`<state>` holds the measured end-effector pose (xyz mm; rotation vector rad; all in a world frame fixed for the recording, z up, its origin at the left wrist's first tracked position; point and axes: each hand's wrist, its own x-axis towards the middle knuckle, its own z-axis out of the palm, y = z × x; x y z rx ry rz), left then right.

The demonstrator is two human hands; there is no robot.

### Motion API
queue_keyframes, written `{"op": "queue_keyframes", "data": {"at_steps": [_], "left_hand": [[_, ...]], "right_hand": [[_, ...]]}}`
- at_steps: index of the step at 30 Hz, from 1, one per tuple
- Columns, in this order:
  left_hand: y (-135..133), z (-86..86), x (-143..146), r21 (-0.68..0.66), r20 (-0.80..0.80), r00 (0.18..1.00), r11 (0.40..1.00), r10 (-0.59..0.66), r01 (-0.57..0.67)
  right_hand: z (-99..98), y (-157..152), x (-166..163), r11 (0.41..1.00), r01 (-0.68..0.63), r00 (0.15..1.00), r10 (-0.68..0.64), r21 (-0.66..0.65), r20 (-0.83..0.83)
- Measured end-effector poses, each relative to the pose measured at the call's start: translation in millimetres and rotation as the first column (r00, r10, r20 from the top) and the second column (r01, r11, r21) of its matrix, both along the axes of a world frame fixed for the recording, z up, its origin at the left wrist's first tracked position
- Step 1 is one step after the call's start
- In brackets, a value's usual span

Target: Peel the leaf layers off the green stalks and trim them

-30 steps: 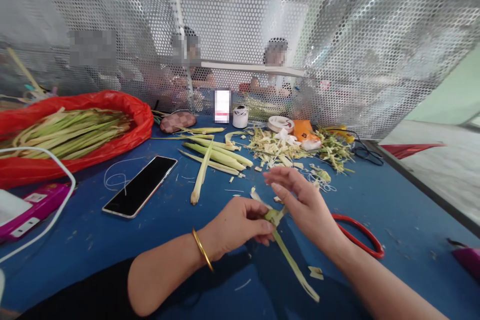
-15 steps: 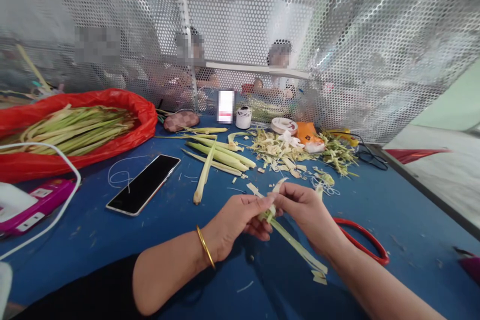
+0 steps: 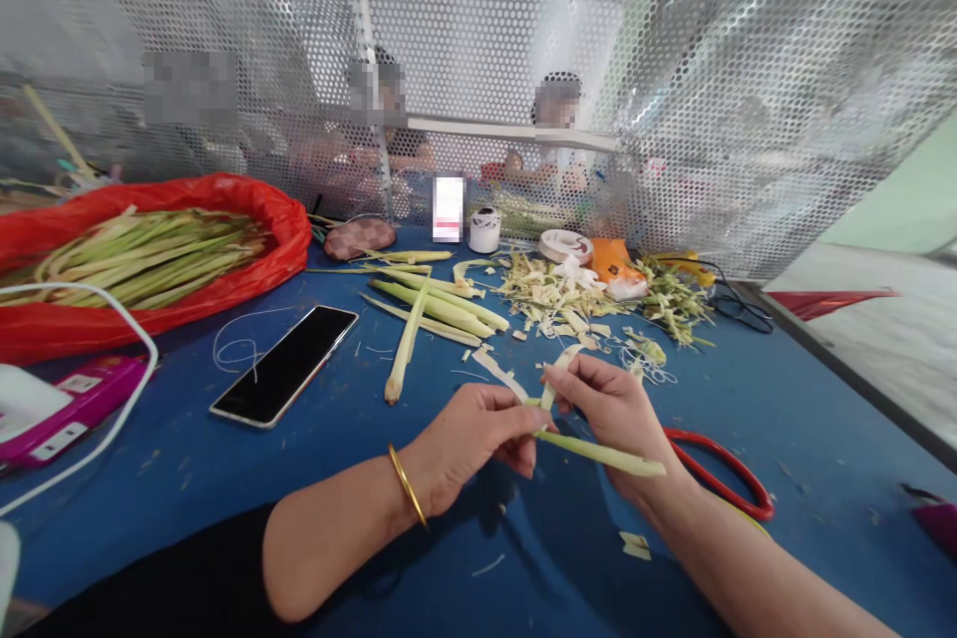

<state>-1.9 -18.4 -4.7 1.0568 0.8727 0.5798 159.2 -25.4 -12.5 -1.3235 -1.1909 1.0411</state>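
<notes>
My left hand point(image 3: 489, 429), with a gold bangle at the wrist, pinches a pale green leaf strip point(image 3: 598, 455) whose long end reaches right, past my right wrist. In my right hand point(image 3: 605, 399), thumb and fingers are closed on another part of the leaf strips, a whitish piece point(image 3: 554, 384) standing up between the hands. A further pale end point(image 3: 499, 374) sticks out to the upper left. Where the strips cross is partly hidden by my fingertips. Beyond my hands lie thick pale green stalks point(image 3: 441, 307) and one separate stalk point(image 3: 408, 344).
Trimmed scraps point(image 3: 557, 294) heap at the back. A red plastic bag point(image 3: 288, 229) of long leaves stands left, near a black phone point(image 3: 288, 364) and a purple power strip point(image 3: 82, 409). A red-handled tool point(image 3: 737, 474) lies by my right forearm. Behind a perforated screen point(image 3: 485, 40) people sit.
The strip's long end has swung up from pointing down-right to nearly level. My right hand has shifted slightly right, away from the left. A small scrap now lies apart on the table.
</notes>
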Motion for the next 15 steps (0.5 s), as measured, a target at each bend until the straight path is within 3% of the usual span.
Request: {"op": "queue_keyframes", "data": {"at_steps": [3, 6, 10, 12, 15], "left_hand": [[0, 1.5, 0, 0.023, 0.008, 1.000, 1.000, 0.016, -0.016], [2, 2.3, -1, 0.013, 0.022, 0.994, 0.994, 0.106, -0.107], [7, 5.2, -4, -0.038, 0.135, 0.963, 0.973, 0.232, -0.229], [9, 7.2, -6, -0.031, 0.179, 0.956, 0.973, 0.231, -0.230], [10, 8.3, -7, 0.027, 0.178, 0.964, 0.978, 0.198, -0.206]], "right_hand": [[-1.4, 1, -1, 0.999, 0.039, 0.999, -0.040, -0.009, -0.035], [-4.2, 3, -1, 0.996, -0.006, 0.998, 0.001, -0.086, -0.056], [-3.8, 2, -1, 0.996, -0.053, 0.996, 0.057, -0.070, 0.069], [-0.8, -2, -3, 0.998, -0.058, 0.986, 0.062, -0.032, 0.152], [2.8, -9, -9, 0.992, -0.125, 0.984, 0.126, -0.014, 0.128]]}}
